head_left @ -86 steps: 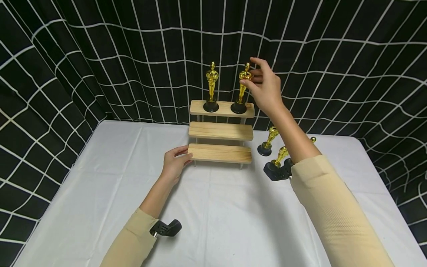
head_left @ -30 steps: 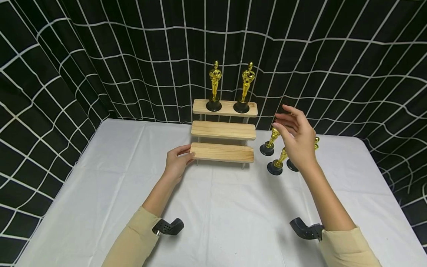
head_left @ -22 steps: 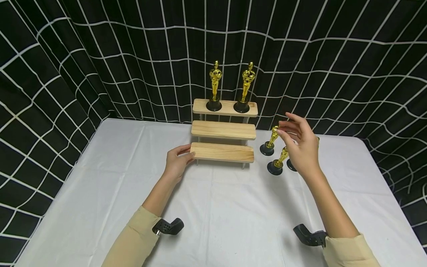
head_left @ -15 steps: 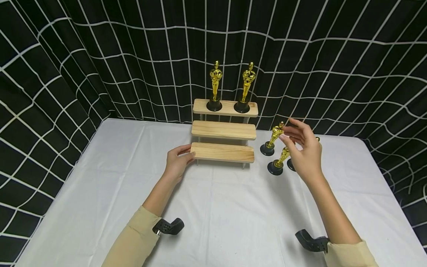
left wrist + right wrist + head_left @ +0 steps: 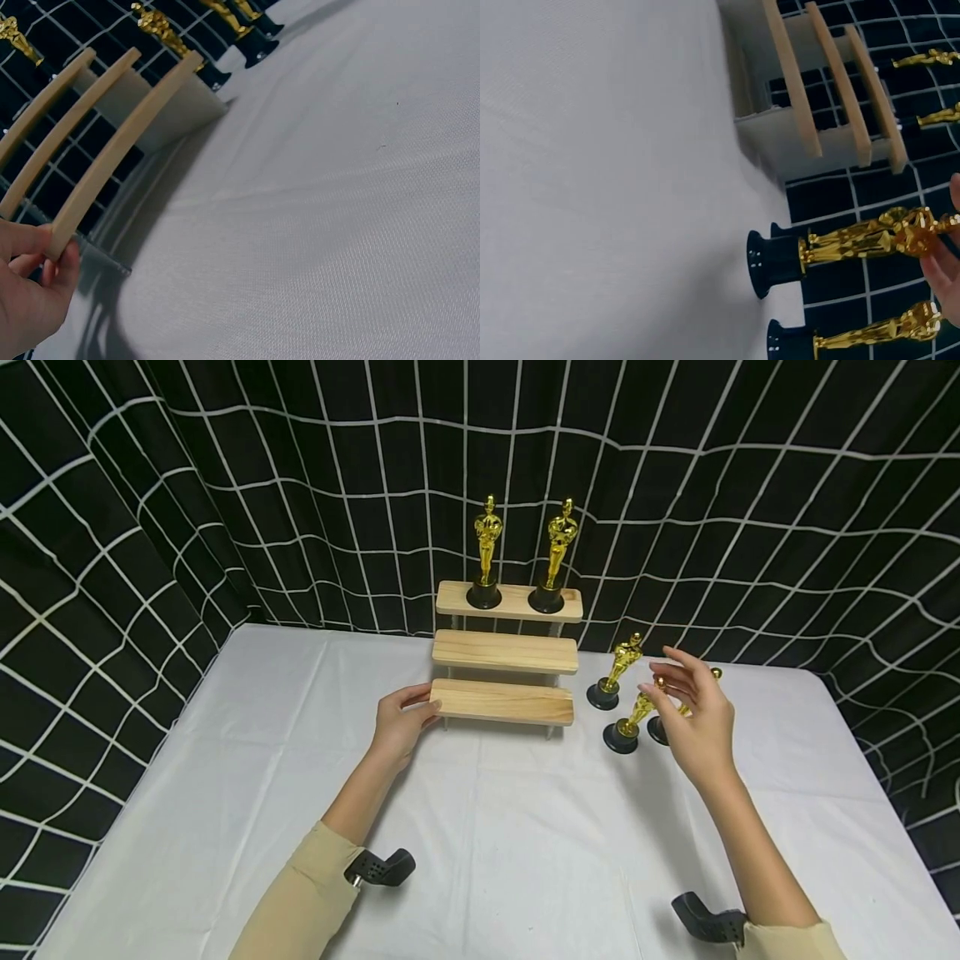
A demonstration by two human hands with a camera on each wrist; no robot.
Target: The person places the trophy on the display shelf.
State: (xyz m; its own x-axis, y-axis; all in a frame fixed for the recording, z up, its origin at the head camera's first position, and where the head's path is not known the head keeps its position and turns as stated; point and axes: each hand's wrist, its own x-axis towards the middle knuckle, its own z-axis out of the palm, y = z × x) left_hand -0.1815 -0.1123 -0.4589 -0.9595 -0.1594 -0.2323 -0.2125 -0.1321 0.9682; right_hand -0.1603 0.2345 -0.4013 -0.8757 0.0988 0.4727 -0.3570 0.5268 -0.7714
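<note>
In the head view, a three-tier wooden display stand (image 5: 504, 652) stands on the table. My left hand (image 5: 397, 727) pinches the left end of its bottom board (image 5: 112, 154), thumb on top and fingers beneath. Two gold statuettes on black bases, a left one (image 5: 487, 547) and a right one (image 5: 558, 552), stand on the top board. Three more stand on the cloth: a back one (image 5: 622, 662), a front one (image 5: 636, 714) and a right one (image 5: 660, 729), partly hidden by my right hand (image 5: 701, 727). That hand's parted thumb and fingers are at the front statuette's upper part; I cannot tell whether they touch.
A white cloth (image 5: 487, 835) covers the table. Black curtain (image 5: 337, 468) with a white grid hangs behind and along both sides. Black wrist mounts (image 5: 382, 867) sit on both forearms. The back statuette stands close to the stand's right side.
My right hand has let go of the right statuette on the top board, then moved right and down past the back statuette to the front one. My left hand has stayed on the bottom board.
</note>
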